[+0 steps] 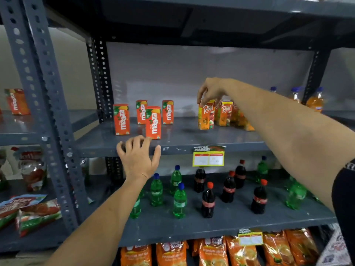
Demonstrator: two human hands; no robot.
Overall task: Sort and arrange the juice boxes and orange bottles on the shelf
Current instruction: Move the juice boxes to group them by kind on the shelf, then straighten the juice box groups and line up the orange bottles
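On the grey middle shelf point(178, 144) stand several orange Maaza juice boxes point(153, 122) at the left. A group of yellow-orange Real juice boxes point(224, 113) stands at the right, partly hidden by my right forearm. My right hand point(211, 91) pinches the top of the front Real apple box point(206, 117), which looks slightly tilted. My left hand point(139, 157) rests open on the shelf's front edge, just below the nearest Maaza box, holding nothing. Orange bottles point(315, 100) with blue caps stand at the far right, behind the post.
The shelf below holds green bottles point(179, 201) and dark cola bottles point(208, 201). A yellow price tag point(208, 157) hangs from the middle shelf edge. Orange packets point(213, 251) fill the bottom shelf. A perforated upright point(48, 104) and a neighbouring rack with another Maaza box point(17, 101) stand left.
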